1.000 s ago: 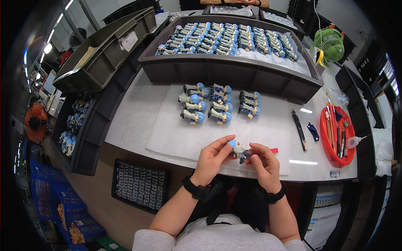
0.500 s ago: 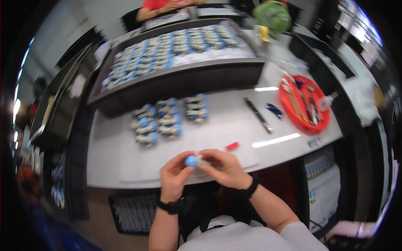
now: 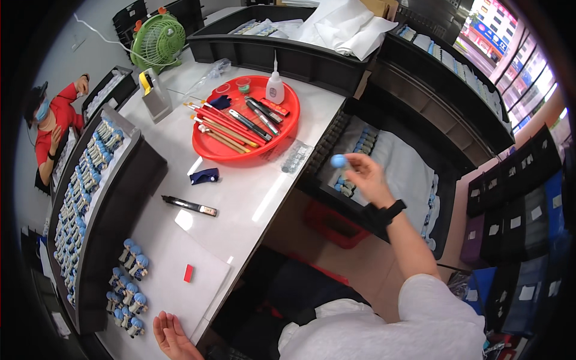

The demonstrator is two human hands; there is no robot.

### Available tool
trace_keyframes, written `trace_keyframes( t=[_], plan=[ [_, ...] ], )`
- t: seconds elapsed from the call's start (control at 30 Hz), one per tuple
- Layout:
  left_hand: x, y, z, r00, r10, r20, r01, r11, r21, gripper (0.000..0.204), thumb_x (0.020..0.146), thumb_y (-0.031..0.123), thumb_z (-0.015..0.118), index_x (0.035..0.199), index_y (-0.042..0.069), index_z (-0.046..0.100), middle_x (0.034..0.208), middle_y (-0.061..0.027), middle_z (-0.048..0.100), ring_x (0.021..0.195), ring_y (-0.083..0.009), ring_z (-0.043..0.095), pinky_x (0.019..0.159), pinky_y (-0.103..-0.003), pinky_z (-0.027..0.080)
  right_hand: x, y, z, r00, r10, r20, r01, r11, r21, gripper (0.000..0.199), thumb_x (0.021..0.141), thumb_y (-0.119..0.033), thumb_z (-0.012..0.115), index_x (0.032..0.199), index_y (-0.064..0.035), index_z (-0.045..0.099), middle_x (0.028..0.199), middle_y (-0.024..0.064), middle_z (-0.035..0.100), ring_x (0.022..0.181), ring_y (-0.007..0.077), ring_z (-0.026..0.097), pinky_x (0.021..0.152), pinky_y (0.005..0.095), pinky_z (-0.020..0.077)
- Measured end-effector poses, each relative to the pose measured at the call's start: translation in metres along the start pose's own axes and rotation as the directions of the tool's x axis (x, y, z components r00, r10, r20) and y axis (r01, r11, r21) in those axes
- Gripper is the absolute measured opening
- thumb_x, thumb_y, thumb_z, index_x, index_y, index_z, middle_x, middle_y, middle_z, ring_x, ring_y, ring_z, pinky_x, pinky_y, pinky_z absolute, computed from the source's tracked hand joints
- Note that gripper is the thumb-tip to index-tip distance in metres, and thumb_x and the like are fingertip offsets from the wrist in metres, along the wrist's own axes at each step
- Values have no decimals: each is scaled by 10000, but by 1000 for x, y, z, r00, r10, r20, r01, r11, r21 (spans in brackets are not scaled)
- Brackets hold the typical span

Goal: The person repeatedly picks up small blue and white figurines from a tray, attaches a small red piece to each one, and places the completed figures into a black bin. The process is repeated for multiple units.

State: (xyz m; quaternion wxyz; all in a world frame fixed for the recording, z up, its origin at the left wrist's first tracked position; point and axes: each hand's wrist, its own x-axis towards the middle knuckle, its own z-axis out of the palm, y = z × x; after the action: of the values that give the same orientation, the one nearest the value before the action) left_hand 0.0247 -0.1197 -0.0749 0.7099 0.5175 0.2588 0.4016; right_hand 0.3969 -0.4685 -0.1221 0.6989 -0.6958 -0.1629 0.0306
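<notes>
At right of centre in the frame, the right hand (image 3: 364, 176) grips a small blue figurine (image 3: 339, 161) in its fingers, above a dark tray (image 3: 414, 180) beside the table (image 3: 240, 198). At bottom left, the left hand (image 3: 174, 337) rests open, near blue-capped figurines (image 3: 129, 285).

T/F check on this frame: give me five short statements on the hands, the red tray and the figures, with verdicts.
1. The right hand holds a small blue-topped piece. True.
2. The left hand grips a figure. False: it lies open on the table's near edge, holding nothing.
3. The red tray holds brushes and a white bottle. True.
4. The red tray is square. False: it is round.
5. Blue-capped figures stand near the left hand. True.
</notes>
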Motion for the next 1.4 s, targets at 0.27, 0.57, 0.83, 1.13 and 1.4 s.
trace_keyframes(
  t=[0.27, 0.57, 0.83, 1.13, 1.4],
  plan=[
    [4, -4, -6, 999, -30, -9, 31, 999, 22, 279, 896, 48, 477, 1161, -35, 452, 1150, -186, 520, 1064, -279, 502, 973, -402, 374, -17, 115, -185, 925, 235, -297, -371, 398, -839, 347, 642, -37, 629, 988, -29, 607, 793, 99, 606, 750, 198, 596, 699, 296, 485],
    [2, -9, -9, 993, -8, -118, 20, 995, 97, 350, 887, 77, 503, 1211, -23, 418, 1191, -146, 487, 1063, -227, 500, 969, -359, 379, -7, 185, -202, 953, 192, -233, -284, 309, -908, 176, 636, -170, 652, 758, -44, 654, 721, 148, 638, 699, 257, 629, 672, 336, 496],
    [2, 8, 15, 995, -2, -103, 16, 990, 137, 210, 827, -51, 530, 1030, -40, 581, 978, -101, 622, 915, -153, 587, 861, -265, 444, 4, 186, -227, 967, 211, -143, -190, 221, -957, 348, 640, -76, 631, 971, 28, 605, 958, 199, 622, 909, 280, 605, 813, 349, 464],
    [33, 98, 25, 865, 167, 473, -491, 472, 732, 233, 756, 1, 606, 989, 13, 597, 975, -111, 604, 917, -247, 576, 805, -310, 454, 22, -4, -16, 989, 113, 95, -88, 968, -235, 305, 853, -88, 571, 1149, -33, 529, 994, 41, 593, 816, 95, 572, 658, 206, 458],
    [94, 60, -18, 878, -2, 478, -455, -306, 836, 202, 691, 94, 678, 852, 46, 566, 892, -111, 535, 875, -292, 490, 725, -380, 413, -51, -84, 165, 744, 24, 668, -85, 995, 59, 227, 790, 67, 576, 1010, 16, 562, 882, 70, 609, 813, 123, 589, 750, 238, 478]
  ],
)
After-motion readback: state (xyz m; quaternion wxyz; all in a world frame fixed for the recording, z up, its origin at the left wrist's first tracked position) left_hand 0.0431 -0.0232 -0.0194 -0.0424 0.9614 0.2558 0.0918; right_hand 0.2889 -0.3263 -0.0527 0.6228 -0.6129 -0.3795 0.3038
